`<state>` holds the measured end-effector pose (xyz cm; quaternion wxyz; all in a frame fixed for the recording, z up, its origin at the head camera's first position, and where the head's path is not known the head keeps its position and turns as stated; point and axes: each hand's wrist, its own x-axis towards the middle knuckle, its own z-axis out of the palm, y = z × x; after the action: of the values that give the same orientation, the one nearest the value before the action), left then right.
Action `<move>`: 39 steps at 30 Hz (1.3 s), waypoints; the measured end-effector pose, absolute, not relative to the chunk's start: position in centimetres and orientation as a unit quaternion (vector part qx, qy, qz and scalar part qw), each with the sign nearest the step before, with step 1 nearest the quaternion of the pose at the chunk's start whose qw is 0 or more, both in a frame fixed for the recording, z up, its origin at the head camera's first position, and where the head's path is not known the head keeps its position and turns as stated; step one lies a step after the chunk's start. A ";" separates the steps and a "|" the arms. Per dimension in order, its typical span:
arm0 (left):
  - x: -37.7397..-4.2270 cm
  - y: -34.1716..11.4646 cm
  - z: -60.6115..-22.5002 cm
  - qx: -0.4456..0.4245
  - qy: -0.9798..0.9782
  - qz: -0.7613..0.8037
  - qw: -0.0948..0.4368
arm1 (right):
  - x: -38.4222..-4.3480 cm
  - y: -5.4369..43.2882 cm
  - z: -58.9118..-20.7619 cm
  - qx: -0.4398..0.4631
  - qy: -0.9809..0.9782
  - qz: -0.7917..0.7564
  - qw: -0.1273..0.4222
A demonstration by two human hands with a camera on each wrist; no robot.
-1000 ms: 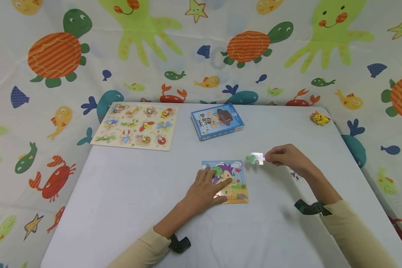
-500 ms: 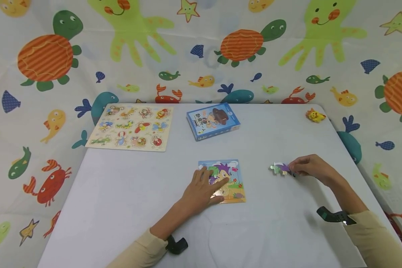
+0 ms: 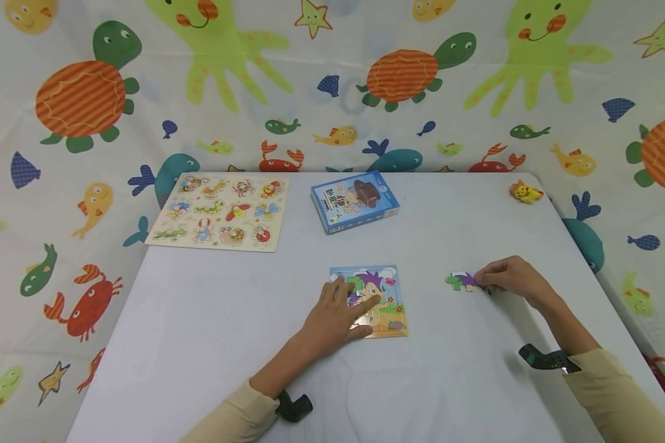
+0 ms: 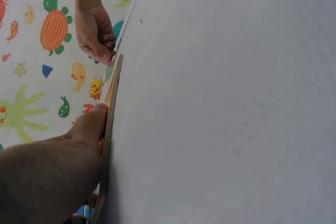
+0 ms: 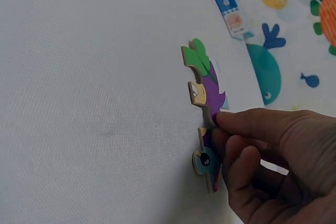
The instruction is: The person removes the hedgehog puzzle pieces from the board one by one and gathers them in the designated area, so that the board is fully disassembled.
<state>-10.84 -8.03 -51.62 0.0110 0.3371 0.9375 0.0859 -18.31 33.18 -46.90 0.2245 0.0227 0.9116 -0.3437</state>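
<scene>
My left hand (image 3: 332,317) rests on a small square jigsaw puzzle (image 3: 396,311) with a purple-haired cartoon animal, its fingers spread over the left part of the picture. Seen edge-on in the left wrist view, the puzzle's board (image 4: 109,129) has the thumb along its edge. To the right, my right hand (image 3: 510,277) pinches a green and purple puzzle piece (image 5: 211,90) between thumb and fingers, low over the white cloth. A second puzzle piece (image 5: 206,160), blue and purple with a dark eye, lies close under those fingertips; in the head view the hand mostly hides it.
At the back left lies a wooden insect puzzle board (image 3: 217,212). A blue box (image 3: 357,202) with a cartoon figure stands beside it, behind the small puzzle. A yellow toy figure (image 3: 526,192) sits at the far right corner. Behind the table hangs a sea-animal curtain (image 3: 399,123).
My right hand has moved right and nearer to me with the puzzle piece, down to the second piece. The held piece has turned from glaring to showing its picture. My left hand stays on the puzzle.
</scene>
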 end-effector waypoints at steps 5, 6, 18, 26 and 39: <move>-10.8 -8.1 -51.5 0.333 0.939 0.090 0.017 | -18.3 32.8 -46.9 0.022 0.922 -0.325 0.209; -10.7 -8.1 -51.5 0.332 0.939 0.091 0.017 | -18.3 32.8 -46.9 0.022 0.924 -0.322 0.206; -10.7 -8.2 -51.5 0.331 0.938 0.101 0.013 | -18.3 31.3 -46.6 0.000 0.932 -0.313 0.181; -10.7 -8.2 -51.8 0.333 0.938 0.095 0.015 | -19.4 23.6 -46.6 -0.104 0.919 -0.344 0.163; -10.6 -8.4 -52.5 0.344 0.935 0.078 -0.030 | -21.2 11.7 -48.4 -0.265 0.887 -0.329 0.187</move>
<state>-10.56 -8.36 -52.46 -0.0301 0.3443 0.9351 0.0783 -21.23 11.70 -48.38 0.1866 -0.2654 0.8869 -0.3289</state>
